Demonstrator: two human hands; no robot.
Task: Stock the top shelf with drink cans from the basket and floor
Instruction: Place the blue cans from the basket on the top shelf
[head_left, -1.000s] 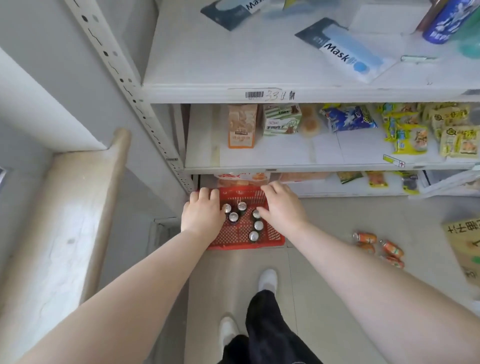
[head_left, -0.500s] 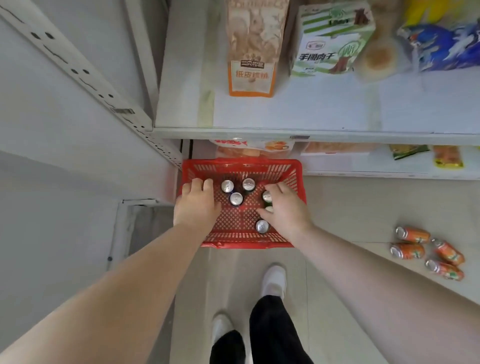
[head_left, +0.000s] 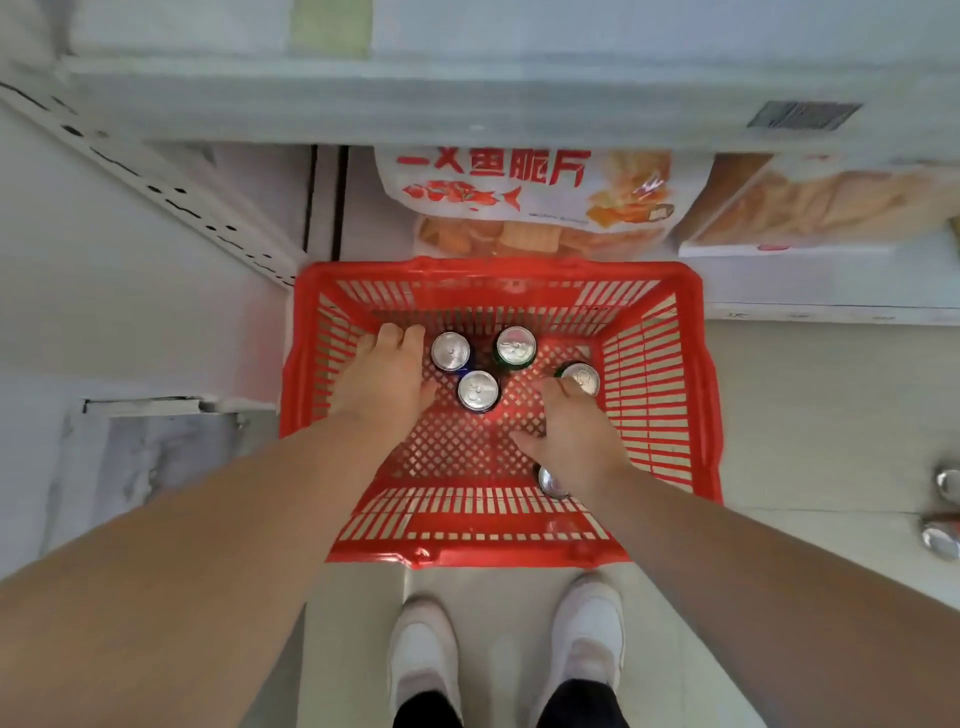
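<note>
A red plastic basket (head_left: 660, 364) stands on the floor below the shelving, and both my hands are down inside it. Several upright drink cans stand in it, silver tops up: a blue can (head_left: 451, 352), a green can (head_left: 516, 346) and a dark can (head_left: 478, 391) clustered at the back. My left hand (head_left: 384, 382) hangs just left of the blue can, fingers curled down, with nothing seen in it. My right hand (head_left: 569, 434) has its thumb spread and its fingertips on another green can (head_left: 582, 378). One more can (head_left: 549, 480) shows under my right wrist.
Two cans (head_left: 943, 540) lie on the floor at the right edge. The lowest shelf (head_left: 831, 306) holds a snack bag (head_left: 519, 197) and a box (head_left: 831, 208) right behind the basket. A perforated shelf upright (head_left: 171, 197) runs at the left. My white shoes (head_left: 423, 654) stand below the basket.
My head has dropped much closer to the basket, so the upper shelves have left the view. Both hands have gone deeper into the basket, the right one now onto the right-hand can.
</note>
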